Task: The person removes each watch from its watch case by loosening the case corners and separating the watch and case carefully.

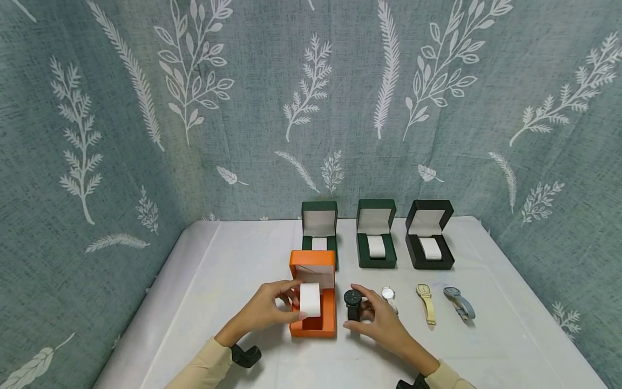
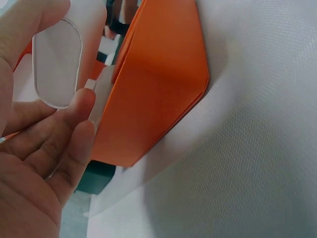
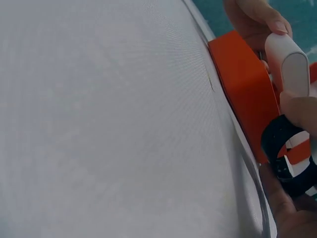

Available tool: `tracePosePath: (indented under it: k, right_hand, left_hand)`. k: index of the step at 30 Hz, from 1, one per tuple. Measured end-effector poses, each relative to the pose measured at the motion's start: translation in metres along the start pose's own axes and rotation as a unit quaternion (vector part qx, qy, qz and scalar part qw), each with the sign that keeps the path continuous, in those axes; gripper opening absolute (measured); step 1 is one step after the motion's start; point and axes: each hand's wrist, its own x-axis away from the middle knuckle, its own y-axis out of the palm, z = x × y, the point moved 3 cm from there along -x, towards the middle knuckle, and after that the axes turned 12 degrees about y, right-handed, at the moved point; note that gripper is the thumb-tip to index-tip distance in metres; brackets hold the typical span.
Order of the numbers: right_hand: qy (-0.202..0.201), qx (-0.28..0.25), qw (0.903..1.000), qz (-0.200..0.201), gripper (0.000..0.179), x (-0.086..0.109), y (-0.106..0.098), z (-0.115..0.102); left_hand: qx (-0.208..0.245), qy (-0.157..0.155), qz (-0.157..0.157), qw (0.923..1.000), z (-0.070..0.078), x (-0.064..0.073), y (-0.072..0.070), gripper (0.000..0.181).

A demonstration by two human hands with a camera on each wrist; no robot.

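Observation:
In the head view, my left hand (image 1: 266,307) pinches a white watch cushion (image 1: 310,300) between thumb and fingers, above the open orange watch box (image 1: 329,319). The left wrist view shows the rounded end of that cushion (image 2: 57,69) in my fingers, with the box's orange side (image 2: 153,74) beyond it. To the right of the box, my right hand (image 1: 381,323) grips a black wristwatch (image 1: 353,306) with its dial facing up. Its closed strap loop (image 3: 275,141) appears in the right wrist view. Just behind the right hand, a silver-white watch (image 1: 388,294) lies partly hidden.
A gold watch (image 1: 425,303) and a blue-grey watch (image 1: 459,303) lie to the right. Behind stand two green open boxes, one (image 1: 319,208) partly covered by the orange box, the other (image 1: 376,205) beside it, and a black open box (image 1: 431,265). White cushions sit in these three.

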Motion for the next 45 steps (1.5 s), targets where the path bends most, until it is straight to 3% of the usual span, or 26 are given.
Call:
tracePosePath:
  k: [10, 30, 38, 45]
  right_hand:
    - [0.038, -0.010, 0.9992, -0.004, 0.088, -0.004, 0.001, 0.003]
    - [0.106, 0.016, 0.9921, 0.065, 0.094, -0.010, 0.002, -0.002]
    - [0.108, 0.045, 0.9880, 0.100, 0.082, -0.014, 0.003, -0.006]
    - [0.112, 0.042, 0.9862, 0.115, 0.071, -0.011, 0.003, -0.009]
  left_hand:
    - [-0.004, -0.006, -0.001, 1.0000, 0.001, 0.000, 0.000, 0.080]
    - [-0.005, -0.009, -0.001, 0.9999, 0.002, 0.001, 0.000, 0.080]
    - [-0.011, -0.011, 0.001, 0.9999, 0.001, 0.002, 0.000, 0.080]
    - [-0.013, -0.014, -0.001, 0.9998, 0.000, 0.004, 0.000, 0.079]
